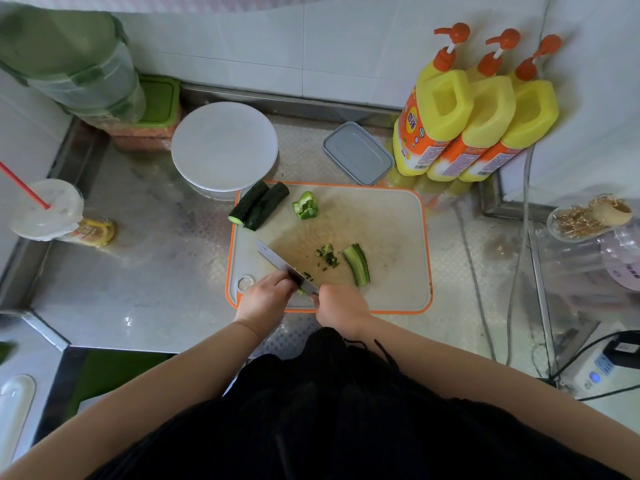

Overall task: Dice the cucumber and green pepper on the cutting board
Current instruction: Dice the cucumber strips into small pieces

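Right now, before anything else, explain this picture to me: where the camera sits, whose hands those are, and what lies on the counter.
There is no machine here. A person wears one wide-angle camera on the head, looking down at two bare hands. The right hand grips a steel kitchen knife. The left hand steadies a small green piece under the blade. Both work on a beige cutting board with an orange rim on a steel counter. On the board lie two dark cucumber halves, a green pepper chunk, a cucumber strip and a few diced bits. Behind stand three yellow pump bottles.
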Demonstrator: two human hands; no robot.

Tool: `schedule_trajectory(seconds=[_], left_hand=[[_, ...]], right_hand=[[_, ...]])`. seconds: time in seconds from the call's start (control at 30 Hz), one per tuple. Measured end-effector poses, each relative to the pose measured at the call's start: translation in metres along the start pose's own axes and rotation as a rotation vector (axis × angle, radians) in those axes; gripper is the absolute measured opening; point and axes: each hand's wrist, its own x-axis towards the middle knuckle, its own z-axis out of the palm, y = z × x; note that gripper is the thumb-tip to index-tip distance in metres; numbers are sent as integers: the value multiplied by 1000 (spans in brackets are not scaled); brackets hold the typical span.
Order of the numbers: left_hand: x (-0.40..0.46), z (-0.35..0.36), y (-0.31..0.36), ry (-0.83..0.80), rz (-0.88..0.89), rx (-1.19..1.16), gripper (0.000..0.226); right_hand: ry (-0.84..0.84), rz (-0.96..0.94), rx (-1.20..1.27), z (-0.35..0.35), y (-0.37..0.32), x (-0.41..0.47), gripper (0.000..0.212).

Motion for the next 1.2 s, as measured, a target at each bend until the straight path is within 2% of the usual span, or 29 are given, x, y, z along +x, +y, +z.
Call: schedule_trajectory(seconds=[0.17,0.3,0.4,0.47,0.57,0.7,0.83,0.9,0.97,1.1,1.2], left_hand=[[1,1,1,9,-15,-1,11],[1,3,-2,4,23,9,18],[1,0,-1,38,34,-2,8],[3,-4,1,60,57,21,11],[11,-7,3,115,115,99,31],[18,-10,7,111,219,205,39],[17,-9,2,67,184,217,33],[17,-10,1,71,178,190,29],[18,-13,6,78,223,186,29],[25,-14,12,32,348,262,30],[28,-16,8,15,321,277,21]], right_hand=[[11,8,85,-3,-1,4,32],[35,65,159,-9,4,5,38],[56,101,177,-14,15,4,40],[64,92,191,-18,19,1,40],[65,88,266,-21,20,-5,35],[69,105,358,-23,21,-7,30],[85,125,454,-25,25,-6,25],[92,142,472,-25,28,-6,31],[94,147,469,-24,29,-6,37],[118,138,512,-23,28,-6,36],[133,148,492,-25,31,-7,40]])
